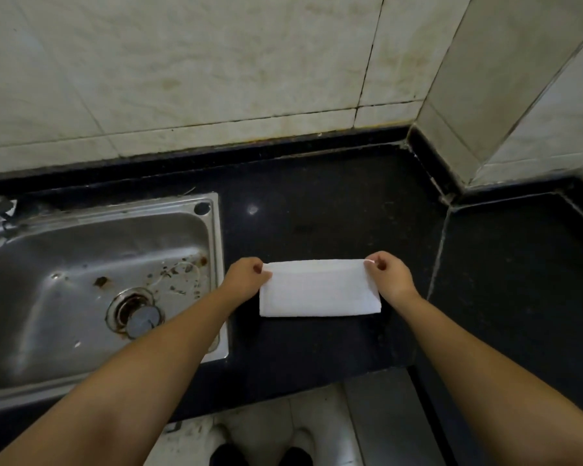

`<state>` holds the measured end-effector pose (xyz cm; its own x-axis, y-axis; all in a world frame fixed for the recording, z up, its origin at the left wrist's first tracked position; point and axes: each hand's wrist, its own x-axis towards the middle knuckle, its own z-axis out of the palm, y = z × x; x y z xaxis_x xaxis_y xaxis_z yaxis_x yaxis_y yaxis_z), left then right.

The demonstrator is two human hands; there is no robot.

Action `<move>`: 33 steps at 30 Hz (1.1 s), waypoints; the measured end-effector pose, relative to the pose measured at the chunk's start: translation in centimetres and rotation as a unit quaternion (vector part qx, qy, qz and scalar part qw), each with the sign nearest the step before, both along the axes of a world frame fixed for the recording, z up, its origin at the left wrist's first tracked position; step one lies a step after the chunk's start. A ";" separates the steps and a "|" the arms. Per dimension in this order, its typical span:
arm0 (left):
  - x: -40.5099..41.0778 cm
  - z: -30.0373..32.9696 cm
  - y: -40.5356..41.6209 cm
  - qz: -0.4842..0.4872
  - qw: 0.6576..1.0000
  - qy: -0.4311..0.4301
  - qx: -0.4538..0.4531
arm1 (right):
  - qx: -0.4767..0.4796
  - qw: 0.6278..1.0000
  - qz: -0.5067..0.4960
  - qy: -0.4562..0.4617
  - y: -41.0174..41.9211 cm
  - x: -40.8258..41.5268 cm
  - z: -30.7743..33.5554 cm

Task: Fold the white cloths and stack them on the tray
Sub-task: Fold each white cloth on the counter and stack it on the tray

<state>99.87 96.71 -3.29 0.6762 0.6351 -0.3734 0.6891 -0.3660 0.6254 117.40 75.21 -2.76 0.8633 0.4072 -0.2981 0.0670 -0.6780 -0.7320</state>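
One cloth is all I've got in view, no tray anywhere in the shot, so stacking will have to wait. Biggest thing first: the black counter (317,203) runs under the tiled wall (182,62), and the steel sink (91,270) is set into it, pretty grubby around the drain (136,312).

The white cloth (318,287) lies flat on the counter just to the right of the sink, already folded into a long rectangle with the doubled edge nearest me. My left hand (244,277) pinches its far corner on the sink side, right up against the sink rim, and my right hand (389,275) pinches the far corner on the side away from the sink. So both grips are closed on the cloth, thumb and fingertips only.

Handling-wise I'd guess it's light, soft and floppy, a thin towel sort of thing, with zero stiffness of its own. Corners are the right place to hold: pinch both layers together or the top one will slide off the bottom one. The next fold probably brings the end away from the sink over to the sink end, keeping the edges lined up.
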 end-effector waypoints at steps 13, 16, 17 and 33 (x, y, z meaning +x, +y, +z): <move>3.2 -1.9 1.3 -0.101 0.983 0.087 0.123 | -0.169 0.962 0.060 -0.208 1.7 0.6 -1.5; 3.6 -1.5 1.7 -0.145 0.975 0.119 0.123 | -0.141 0.951 0.137 -0.239 2.8 -2.1 -0.2; 3.6 -1.3 1.8 -0.155 0.972 0.129 0.122 | -0.115 0.951 0.174 -0.230 3.4 -3.6 0.3; 4.4 -1.0 4.3 -0.196 0.979 0.059 -0.020 | -0.209 0.944 0.214 -0.142 11.0 -16.7 -0.6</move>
<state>104.26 101.00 -4.30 0.8160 0.3185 -0.4823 0.5684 -0.5938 0.5695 100.73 86.16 -3.38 0.7150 0.6357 -0.2911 0.5540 -0.7691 -0.3188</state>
